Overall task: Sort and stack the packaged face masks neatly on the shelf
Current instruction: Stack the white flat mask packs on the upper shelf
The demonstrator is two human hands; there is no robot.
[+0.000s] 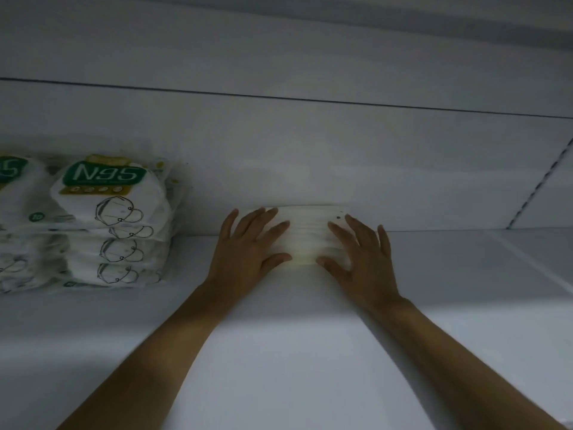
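hands [249, 252] [364, 259] flat on soft, layered mask packs [310, 234]

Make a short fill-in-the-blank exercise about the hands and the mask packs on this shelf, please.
The big label on the stacked packs is coloured ____.
The stacked packs lie to the ____ of the left hand.
The white bundle lies under the right hand and against the ____ wall of the shelf.
Missing words: green, left, back.

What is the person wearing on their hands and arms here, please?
The left hand and right hand are bare: no gloves, rings, watch or bracelet show. No sleeves are in view; the left forearm and right forearm are uncovered down to the frame's edge. Dim light could hide small marks.
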